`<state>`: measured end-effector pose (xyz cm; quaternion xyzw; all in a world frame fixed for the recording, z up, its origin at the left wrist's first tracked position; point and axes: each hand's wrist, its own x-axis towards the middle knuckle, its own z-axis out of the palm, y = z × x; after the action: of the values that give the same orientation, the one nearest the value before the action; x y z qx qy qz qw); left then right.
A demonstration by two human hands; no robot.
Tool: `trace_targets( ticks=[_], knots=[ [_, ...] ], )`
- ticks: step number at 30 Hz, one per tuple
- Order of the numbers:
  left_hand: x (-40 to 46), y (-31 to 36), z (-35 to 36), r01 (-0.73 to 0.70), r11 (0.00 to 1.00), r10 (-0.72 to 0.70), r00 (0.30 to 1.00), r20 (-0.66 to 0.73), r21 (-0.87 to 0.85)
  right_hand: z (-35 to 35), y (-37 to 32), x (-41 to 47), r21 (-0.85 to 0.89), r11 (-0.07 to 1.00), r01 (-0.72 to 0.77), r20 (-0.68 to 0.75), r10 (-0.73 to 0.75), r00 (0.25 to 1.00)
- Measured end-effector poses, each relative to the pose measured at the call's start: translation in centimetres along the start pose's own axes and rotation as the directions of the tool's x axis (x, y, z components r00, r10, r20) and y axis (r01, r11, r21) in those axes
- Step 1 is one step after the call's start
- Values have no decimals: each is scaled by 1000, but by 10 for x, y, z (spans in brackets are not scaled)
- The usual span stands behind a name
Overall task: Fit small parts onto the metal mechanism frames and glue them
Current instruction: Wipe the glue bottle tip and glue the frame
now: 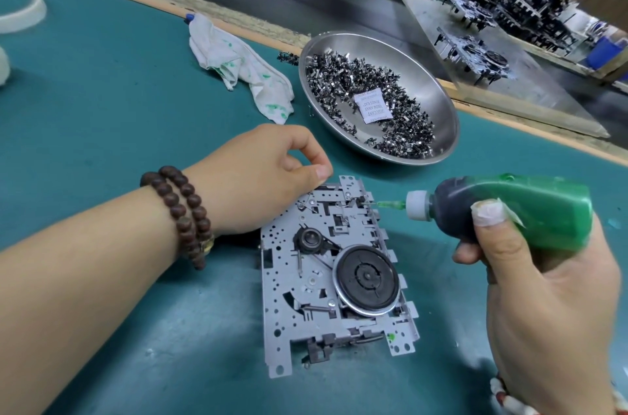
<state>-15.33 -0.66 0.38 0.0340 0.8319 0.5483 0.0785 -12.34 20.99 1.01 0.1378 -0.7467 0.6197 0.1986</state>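
The left hand [261, 176] rests on the far left corner of the metal mechanism frame [326, 272], its fingers curled with thumb and forefinger pressed together at the frame's top edge; whether they pinch a small part there cannot be told. The right hand [543, 299] grips a green glue bottle [516, 210], fingers and thumb wrapped round its body, a taped thumbnail on top. The bottle lies nearly level, its long axis running right to left, and its green nozzle tip [390, 205] touches the frame's far right corner.

The frame lies flat on the green table mat [119, 108] between the two hands, its long axis running away from the person and leaning slightly left at the far end. A black flywheel [368, 278] sits on its right half, and a green glue spot [390, 336] marks its near right corner.

Beyond the frame stands a steel dish [438, 88] of small metal parts [339, 78] with a desiccant packet [372, 105] on them. Left of the dish lies a crumpled white rag [238, 64] stained green.
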Motion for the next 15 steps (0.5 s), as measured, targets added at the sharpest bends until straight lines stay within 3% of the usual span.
trace_targets(
  ticks=[15],
  knots=[
    [1,-1,0,14,1000,-14,1000,7,-1,1,-1,0,11,1000,-5,5,5,1000]
  ],
)
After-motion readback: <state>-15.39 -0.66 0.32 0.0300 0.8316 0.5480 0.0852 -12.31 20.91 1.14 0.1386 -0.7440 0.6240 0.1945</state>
